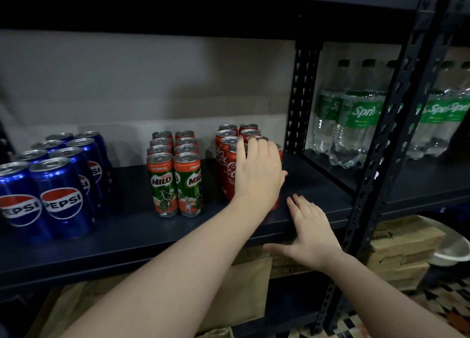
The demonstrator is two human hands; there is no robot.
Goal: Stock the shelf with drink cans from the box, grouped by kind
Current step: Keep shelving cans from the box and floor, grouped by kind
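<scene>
Three groups of cans stand on the dark shelf (142, 233): blue Pepsi cans (63, 198) at the left, green-and-red Milo cans (175, 180) in the middle, red Coca-Cola cans (227, 165) at the right. My left hand (258, 171) covers the front right Coca-Cola can, fingers over its top and thumb round its right side; most of that can is hidden. My right hand (311, 233) lies flat on the shelf's front edge, just right of the Coca-Cola group, fingers straight and holding nothing.
A black perforated upright (301, 96) bounds the bay on the right; beyond it stand several Sprite bottles (356, 119). Cardboard boxes (404, 243) and brown paper (244, 289) sit below the shelf. Bare shelf shows between the can groups and right of the Coca-Cola cans.
</scene>
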